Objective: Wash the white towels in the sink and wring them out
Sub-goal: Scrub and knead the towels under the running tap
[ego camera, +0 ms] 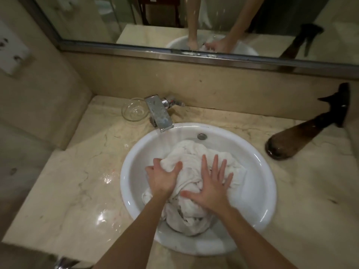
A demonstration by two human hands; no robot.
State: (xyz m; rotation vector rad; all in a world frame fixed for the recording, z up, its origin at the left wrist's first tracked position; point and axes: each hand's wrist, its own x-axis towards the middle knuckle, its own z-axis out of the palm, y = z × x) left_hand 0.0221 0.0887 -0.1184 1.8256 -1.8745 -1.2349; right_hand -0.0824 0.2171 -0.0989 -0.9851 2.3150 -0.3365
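A heap of wet white towels fills the round white sink set in a marble counter. My left hand lies on the left side of the heap, its thumb and fingers curled round a bunched fold of towel. My right hand presses flat on the heap with fingers spread and straight. The lower part of the heap is partly hidden under my forearms. No water runs from the chrome faucet at the sink's far left rim.
A clear glass dish stands left of the faucet. A dark wall-mounted hair dryer juts over the counter at the right. Water puddles shine on the marble counter left of the sink. A mirror runs along the back wall.
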